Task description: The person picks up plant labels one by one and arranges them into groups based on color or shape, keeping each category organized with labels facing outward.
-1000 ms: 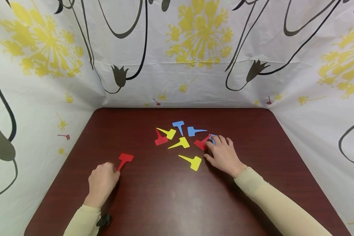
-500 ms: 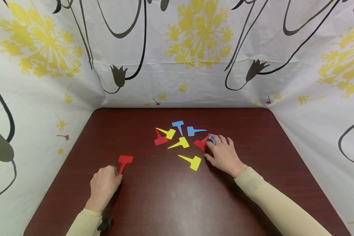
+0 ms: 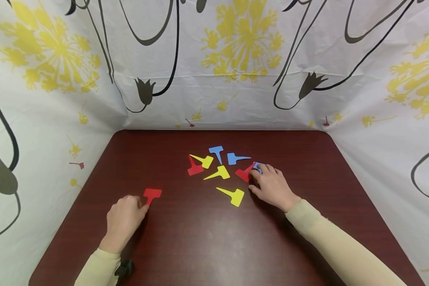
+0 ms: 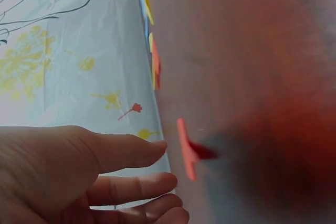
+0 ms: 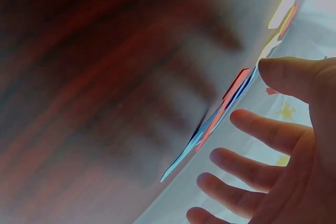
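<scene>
A red T-shaped plant label [image 3: 152,194] lies on the left part of the table, its wide head pointing away from me. My left hand [image 3: 125,222] is right by its stem; in the left wrist view the thumb [image 4: 134,151] and fingers stand apart, with the red label beyond their tips. On the other side, my right hand [image 3: 273,191] is over a second red label [image 3: 244,174] and a blue label [image 3: 257,166], partly covering the blue one. Its fingers [image 5: 268,132] are spread in the right wrist view and hold nothing.
Between the hands lie three yellow labels, one [image 3: 234,196] nearest me. Farther back are two blue labels, one [image 3: 233,159] pointing right, and a red label [image 3: 195,169] partly under a yellow one. A patterned cloth [image 3: 214,95] surrounds the dark table [image 3: 214,246].
My left hand has turned the red label a little so its head lies straighter, then let go of its stem. The right hand has hardly moved.
</scene>
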A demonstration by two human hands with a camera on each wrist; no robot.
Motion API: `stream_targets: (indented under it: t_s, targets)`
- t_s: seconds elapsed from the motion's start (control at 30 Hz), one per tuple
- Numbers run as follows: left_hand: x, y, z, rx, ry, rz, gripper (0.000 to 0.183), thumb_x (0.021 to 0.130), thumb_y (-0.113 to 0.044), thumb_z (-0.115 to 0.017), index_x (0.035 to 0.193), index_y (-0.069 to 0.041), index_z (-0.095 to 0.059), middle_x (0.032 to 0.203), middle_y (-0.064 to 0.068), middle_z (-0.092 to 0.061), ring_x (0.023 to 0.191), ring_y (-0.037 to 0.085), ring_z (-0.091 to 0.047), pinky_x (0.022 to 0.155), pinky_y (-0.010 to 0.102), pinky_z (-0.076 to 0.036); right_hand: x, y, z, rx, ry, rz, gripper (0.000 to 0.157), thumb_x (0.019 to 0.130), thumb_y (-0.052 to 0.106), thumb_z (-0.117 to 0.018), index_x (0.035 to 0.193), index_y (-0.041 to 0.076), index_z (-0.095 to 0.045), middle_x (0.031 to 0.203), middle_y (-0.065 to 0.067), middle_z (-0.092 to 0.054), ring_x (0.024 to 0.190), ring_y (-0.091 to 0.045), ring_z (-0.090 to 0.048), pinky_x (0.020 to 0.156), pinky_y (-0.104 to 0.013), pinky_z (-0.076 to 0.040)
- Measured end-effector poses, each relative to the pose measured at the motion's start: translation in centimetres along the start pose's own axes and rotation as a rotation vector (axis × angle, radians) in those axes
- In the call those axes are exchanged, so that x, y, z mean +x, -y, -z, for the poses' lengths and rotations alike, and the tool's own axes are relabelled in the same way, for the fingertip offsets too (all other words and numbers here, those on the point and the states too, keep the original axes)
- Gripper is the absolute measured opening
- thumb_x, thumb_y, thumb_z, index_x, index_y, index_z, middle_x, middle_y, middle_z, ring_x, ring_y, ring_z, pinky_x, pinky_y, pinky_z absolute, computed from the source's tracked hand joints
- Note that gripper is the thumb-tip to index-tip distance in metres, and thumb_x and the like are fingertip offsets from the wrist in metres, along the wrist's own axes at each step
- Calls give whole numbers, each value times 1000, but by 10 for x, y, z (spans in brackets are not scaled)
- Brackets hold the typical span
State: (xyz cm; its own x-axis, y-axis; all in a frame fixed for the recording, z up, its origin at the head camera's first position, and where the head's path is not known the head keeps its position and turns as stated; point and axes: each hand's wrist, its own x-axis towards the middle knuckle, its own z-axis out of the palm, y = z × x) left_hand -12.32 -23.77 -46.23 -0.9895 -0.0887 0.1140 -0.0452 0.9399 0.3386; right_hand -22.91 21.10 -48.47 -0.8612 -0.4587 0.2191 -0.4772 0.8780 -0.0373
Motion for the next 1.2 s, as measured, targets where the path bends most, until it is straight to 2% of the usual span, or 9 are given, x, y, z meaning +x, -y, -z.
stream_targets:
  t_s: [0.13,0.23,0.37,0.5,0.63,0.73,0.83,1.0,1.2]
  targets:
    - [13,-3,4,9,-61,-119,15,86,-17,-77,85,-4,-69,71,7,-53,53,21,-46,42,35,-38,4,-2,0,25,23,20,52,87,41,-77,129,12,-66,130,-18,-57,121,-38,-52,94,-64,-45]
    - [27,-6,5,19,-83,-222,20,86,-14,-76,103,-2,-73,85,11,-61,61,25,-55,49,41,-48,5,-6,1,36,34,33,50,88,39,-77,129,12,-66,132,-19,-57,122,-39,-52,95,-65,-45]
    - [47,-13,3,45,-77,-336,26,88,-14,-76,112,-3,-73,99,15,-66,76,31,-64,62,48,-56,4,-14,3,19,42,41,46,90,38,-76,126,12,-67,133,-20,-57,121,-39,-52,94,-64,-46]
    - [62,-11,4,86,12,-455,34,89,-16,-77,121,-6,-71,111,15,-67,94,34,-66,75,51,-57,7,-16,3,12,50,59,43,90,38,-76,124,13,-68,128,-17,-58,118,-37,-53,92,-61,-47]
    - [71,9,6,83,142,-580,39,88,-16,-79,126,-10,-70,122,11,-65,113,31,-62,90,51,-53,15,-15,2,13,53,72,45,91,38,-74,128,14,-68,127,-14,-57,119,-35,-52,91,-59,-47]
    - [72,29,8,54,239,-616,45,86,-19,-82,129,-13,-69,131,10,-63,121,31,-58,96,52,-51,19,-14,1,1,63,74,46,91,38,-74,130,14,-67,128,-13,-57,120,-34,-51,92,-58,-46]
    - [66,45,10,23,304,-621,52,85,-25,-83,134,-16,-67,138,9,-60,130,34,-53,99,55,-49,23,-13,0,-7,67,89,44,91,38,-73,128,14,-68,124,-12,-58,118,-34,-52,92,-58,-46]
    - [56,62,11,9,313,-613,64,83,-38,-84,140,-20,-62,148,4,-53,141,35,-41,101,57,-46,34,-11,-1,-8,74,118,42,91,37,-73,127,15,-68,124,-11,-59,120,-34,-51,95,-58,-45]
    - [51,72,5,42,313,-652,69,83,-45,-82,143,-19,-60,153,3,-47,141,35,-40,98,56,-48,41,-6,-5,-11,106,127,45,90,37,-73,130,15,-67,128,-12,-58,122,-34,-50,98,-60,-42]
